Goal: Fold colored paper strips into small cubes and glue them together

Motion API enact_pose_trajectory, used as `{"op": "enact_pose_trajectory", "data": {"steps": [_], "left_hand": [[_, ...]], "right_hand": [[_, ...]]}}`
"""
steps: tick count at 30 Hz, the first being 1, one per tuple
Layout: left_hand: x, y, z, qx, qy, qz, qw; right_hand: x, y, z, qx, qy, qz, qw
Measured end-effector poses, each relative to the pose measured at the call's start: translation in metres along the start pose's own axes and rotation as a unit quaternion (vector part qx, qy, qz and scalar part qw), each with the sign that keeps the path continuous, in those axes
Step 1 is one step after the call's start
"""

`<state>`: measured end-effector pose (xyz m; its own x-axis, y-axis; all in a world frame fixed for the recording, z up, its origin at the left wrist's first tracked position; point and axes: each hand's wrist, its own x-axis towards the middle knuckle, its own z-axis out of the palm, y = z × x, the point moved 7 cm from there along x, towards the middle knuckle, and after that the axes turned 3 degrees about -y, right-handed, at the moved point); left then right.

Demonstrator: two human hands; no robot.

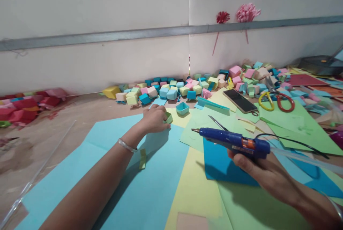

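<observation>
L hand (154,119) closed on green paper box (169,117); R hand (257,167) grips glue gun (233,141), long axis sideways, nozzle pointing left twd box, near but apart.

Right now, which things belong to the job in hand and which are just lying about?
In hand: left hand closed on the small green paper box; right hand holding the blue glue gun.
Lying about: phone, scissors, teal paper box, pile of folded boxes.
</observation>
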<state>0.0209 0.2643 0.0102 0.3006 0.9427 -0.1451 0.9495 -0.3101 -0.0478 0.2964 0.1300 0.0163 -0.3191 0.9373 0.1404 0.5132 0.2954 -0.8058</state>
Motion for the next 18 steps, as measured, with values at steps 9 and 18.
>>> {"op": "enact_pose_trajectory", "data": {"steps": [9,18], "left_hand": [[-0.003,-0.005,-0.007,-0.025,0.010,-0.033,0.999],[-0.018,-0.025,-0.013,-0.084,0.005,-0.031,0.996]], "right_hand": [[0.000,0.002,-0.001,-0.006,-0.001,-0.001,1.000],[0.002,0.009,0.003,0.025,-0.013,0.010,1.000]]}}
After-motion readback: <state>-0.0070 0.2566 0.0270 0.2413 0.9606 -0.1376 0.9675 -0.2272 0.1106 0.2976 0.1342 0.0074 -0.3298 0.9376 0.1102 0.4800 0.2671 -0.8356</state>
